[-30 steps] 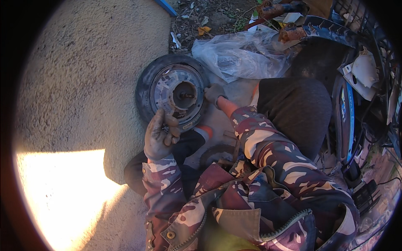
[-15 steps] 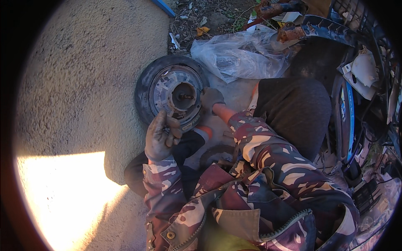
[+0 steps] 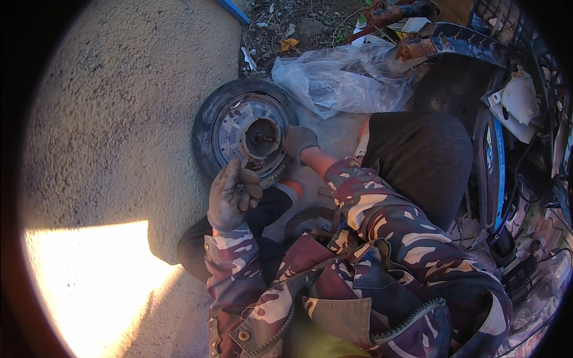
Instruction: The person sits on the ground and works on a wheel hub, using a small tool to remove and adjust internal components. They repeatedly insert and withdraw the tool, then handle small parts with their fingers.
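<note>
Wheel with a black tire (image 3: pixel 236 128) sits just above the middle of the head view, its round hub and axle (image 3: pixel 262 138) facing the camera. At its right edge is the gloved right hand (image 3: pixel 300 142); its fingertips are hidden, so its grip cannot be told. The gloved left hand (image 3: pixel 231 197), loosely half-curled with nothing visible in it, overlaps the wheel's lower edge. Clear plastic (image 3: pixel 346 77) lies at upper centre.

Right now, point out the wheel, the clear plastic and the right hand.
Wheel (image 3: pixel 234 131): head view, on its metal face, just left of centre.
Clear plastic (image 3: pixel 341 80): head view, on its crumpled middle.
Right hand (image 3: pixel 301 142): head view, on its gloved back.
</note>
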Tool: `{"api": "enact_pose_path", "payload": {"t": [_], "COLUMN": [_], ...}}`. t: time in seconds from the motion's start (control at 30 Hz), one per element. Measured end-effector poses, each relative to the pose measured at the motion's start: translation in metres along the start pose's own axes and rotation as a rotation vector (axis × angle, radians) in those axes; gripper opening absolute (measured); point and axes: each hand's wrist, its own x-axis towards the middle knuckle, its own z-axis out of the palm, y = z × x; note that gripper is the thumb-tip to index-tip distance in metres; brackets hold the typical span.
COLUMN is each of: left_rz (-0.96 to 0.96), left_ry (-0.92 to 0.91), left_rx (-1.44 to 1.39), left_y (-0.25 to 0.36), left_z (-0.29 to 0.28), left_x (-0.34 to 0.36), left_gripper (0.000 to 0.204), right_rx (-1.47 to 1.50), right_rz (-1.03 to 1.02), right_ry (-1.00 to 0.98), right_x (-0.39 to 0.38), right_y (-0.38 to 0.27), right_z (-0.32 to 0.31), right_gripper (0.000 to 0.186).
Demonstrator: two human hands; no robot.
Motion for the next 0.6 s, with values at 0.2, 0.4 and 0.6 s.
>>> {"api": "enact_pose_path", "payload": {"t": [0.2, 0.4, 0.6], "left_rz": [-0.005, 0.004, 0.005], "left_ry": [-0.007, -0.003, 0.003], "left_rx": [0.016, 0.033, 0.055], "left_y": [0.002, 0.002, 0.0], "left_z": [-0.003, -0.002, 0.0], "left_x": [0.004, 0.016, 0.03], "left_gripper": [0.052, 0.052, 0.053], "right_rx": [0.042, 0.032, 0.651], "right_rz": [-0.032, -0.037, 0.22], "right_ry": [-0.071, -0.107, -0.335], "right_x": [0.033, 0.074, 0.093], "right_y": [0.012, 0.035, 0.047], "right_z": [0.001, 0.018, 0.018], "right_gripper": [0.033, 0.025, 0.017]}}
